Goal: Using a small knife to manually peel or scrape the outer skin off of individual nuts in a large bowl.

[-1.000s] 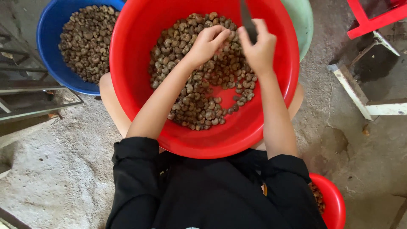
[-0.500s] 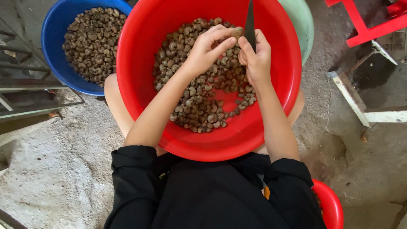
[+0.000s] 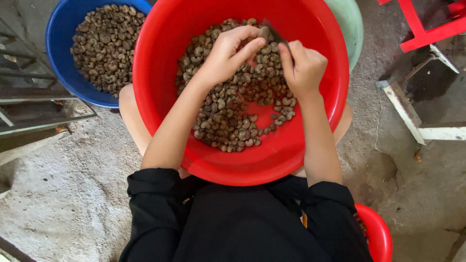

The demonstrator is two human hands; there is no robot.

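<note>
A big red basin (image 3: 160, 97) rests on my lap, holding a heap of brown cashew nuts (image 3: 228, 121). My left hand (image 3: 228, 51) hovers over the heap with its fingers pinched on one nut. Beside it my right hand (image 3: 303, 68) grips a small dark knife (image 3: 274, 33), whose blade slants toward the nut in my left fingers. The two hands nearly touch at the far side of the basin.
A blue basin (image 3: 60, 63) of the same nuts stands at the far left. A pale green tub (image 3: 352, 29) peeks from behind the red basin. A small red bowl (image 3: 381, 235) sits by my right hip. Red stool legs (image 3: 422, 34) and a white frame (image 3: 407, 114) stand on the concrete at right.
Both hands drew closer together. The knife blade tilted from upright to slanting left toward the nut that my left fingers now pinch.
</note>
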